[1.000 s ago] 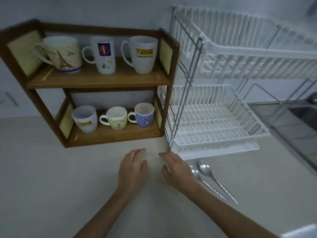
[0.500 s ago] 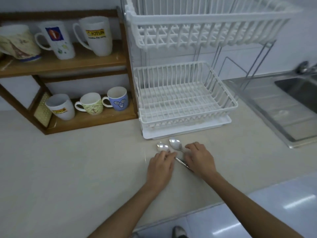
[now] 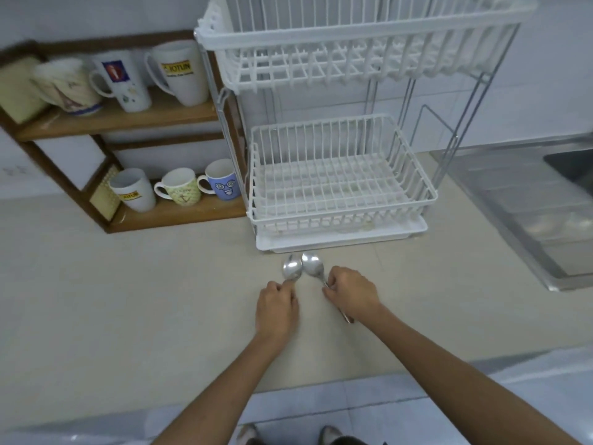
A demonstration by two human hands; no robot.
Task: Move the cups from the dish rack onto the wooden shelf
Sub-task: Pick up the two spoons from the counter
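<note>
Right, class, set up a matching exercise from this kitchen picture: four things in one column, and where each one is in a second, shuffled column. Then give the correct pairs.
Things
1. blue cup with a cartoon face
2. tall white JOTUN mug
3. left spoon
4. lower rack basket

Places
A. top board of the wooden shelf
B. above the white drip tray
C. bottom board of the shelf, nearest the dish rack
D. on the counter, bowl sticking out of the left hand

Pairs: 1-C, 2-A, 3-D, 4-B
</note>
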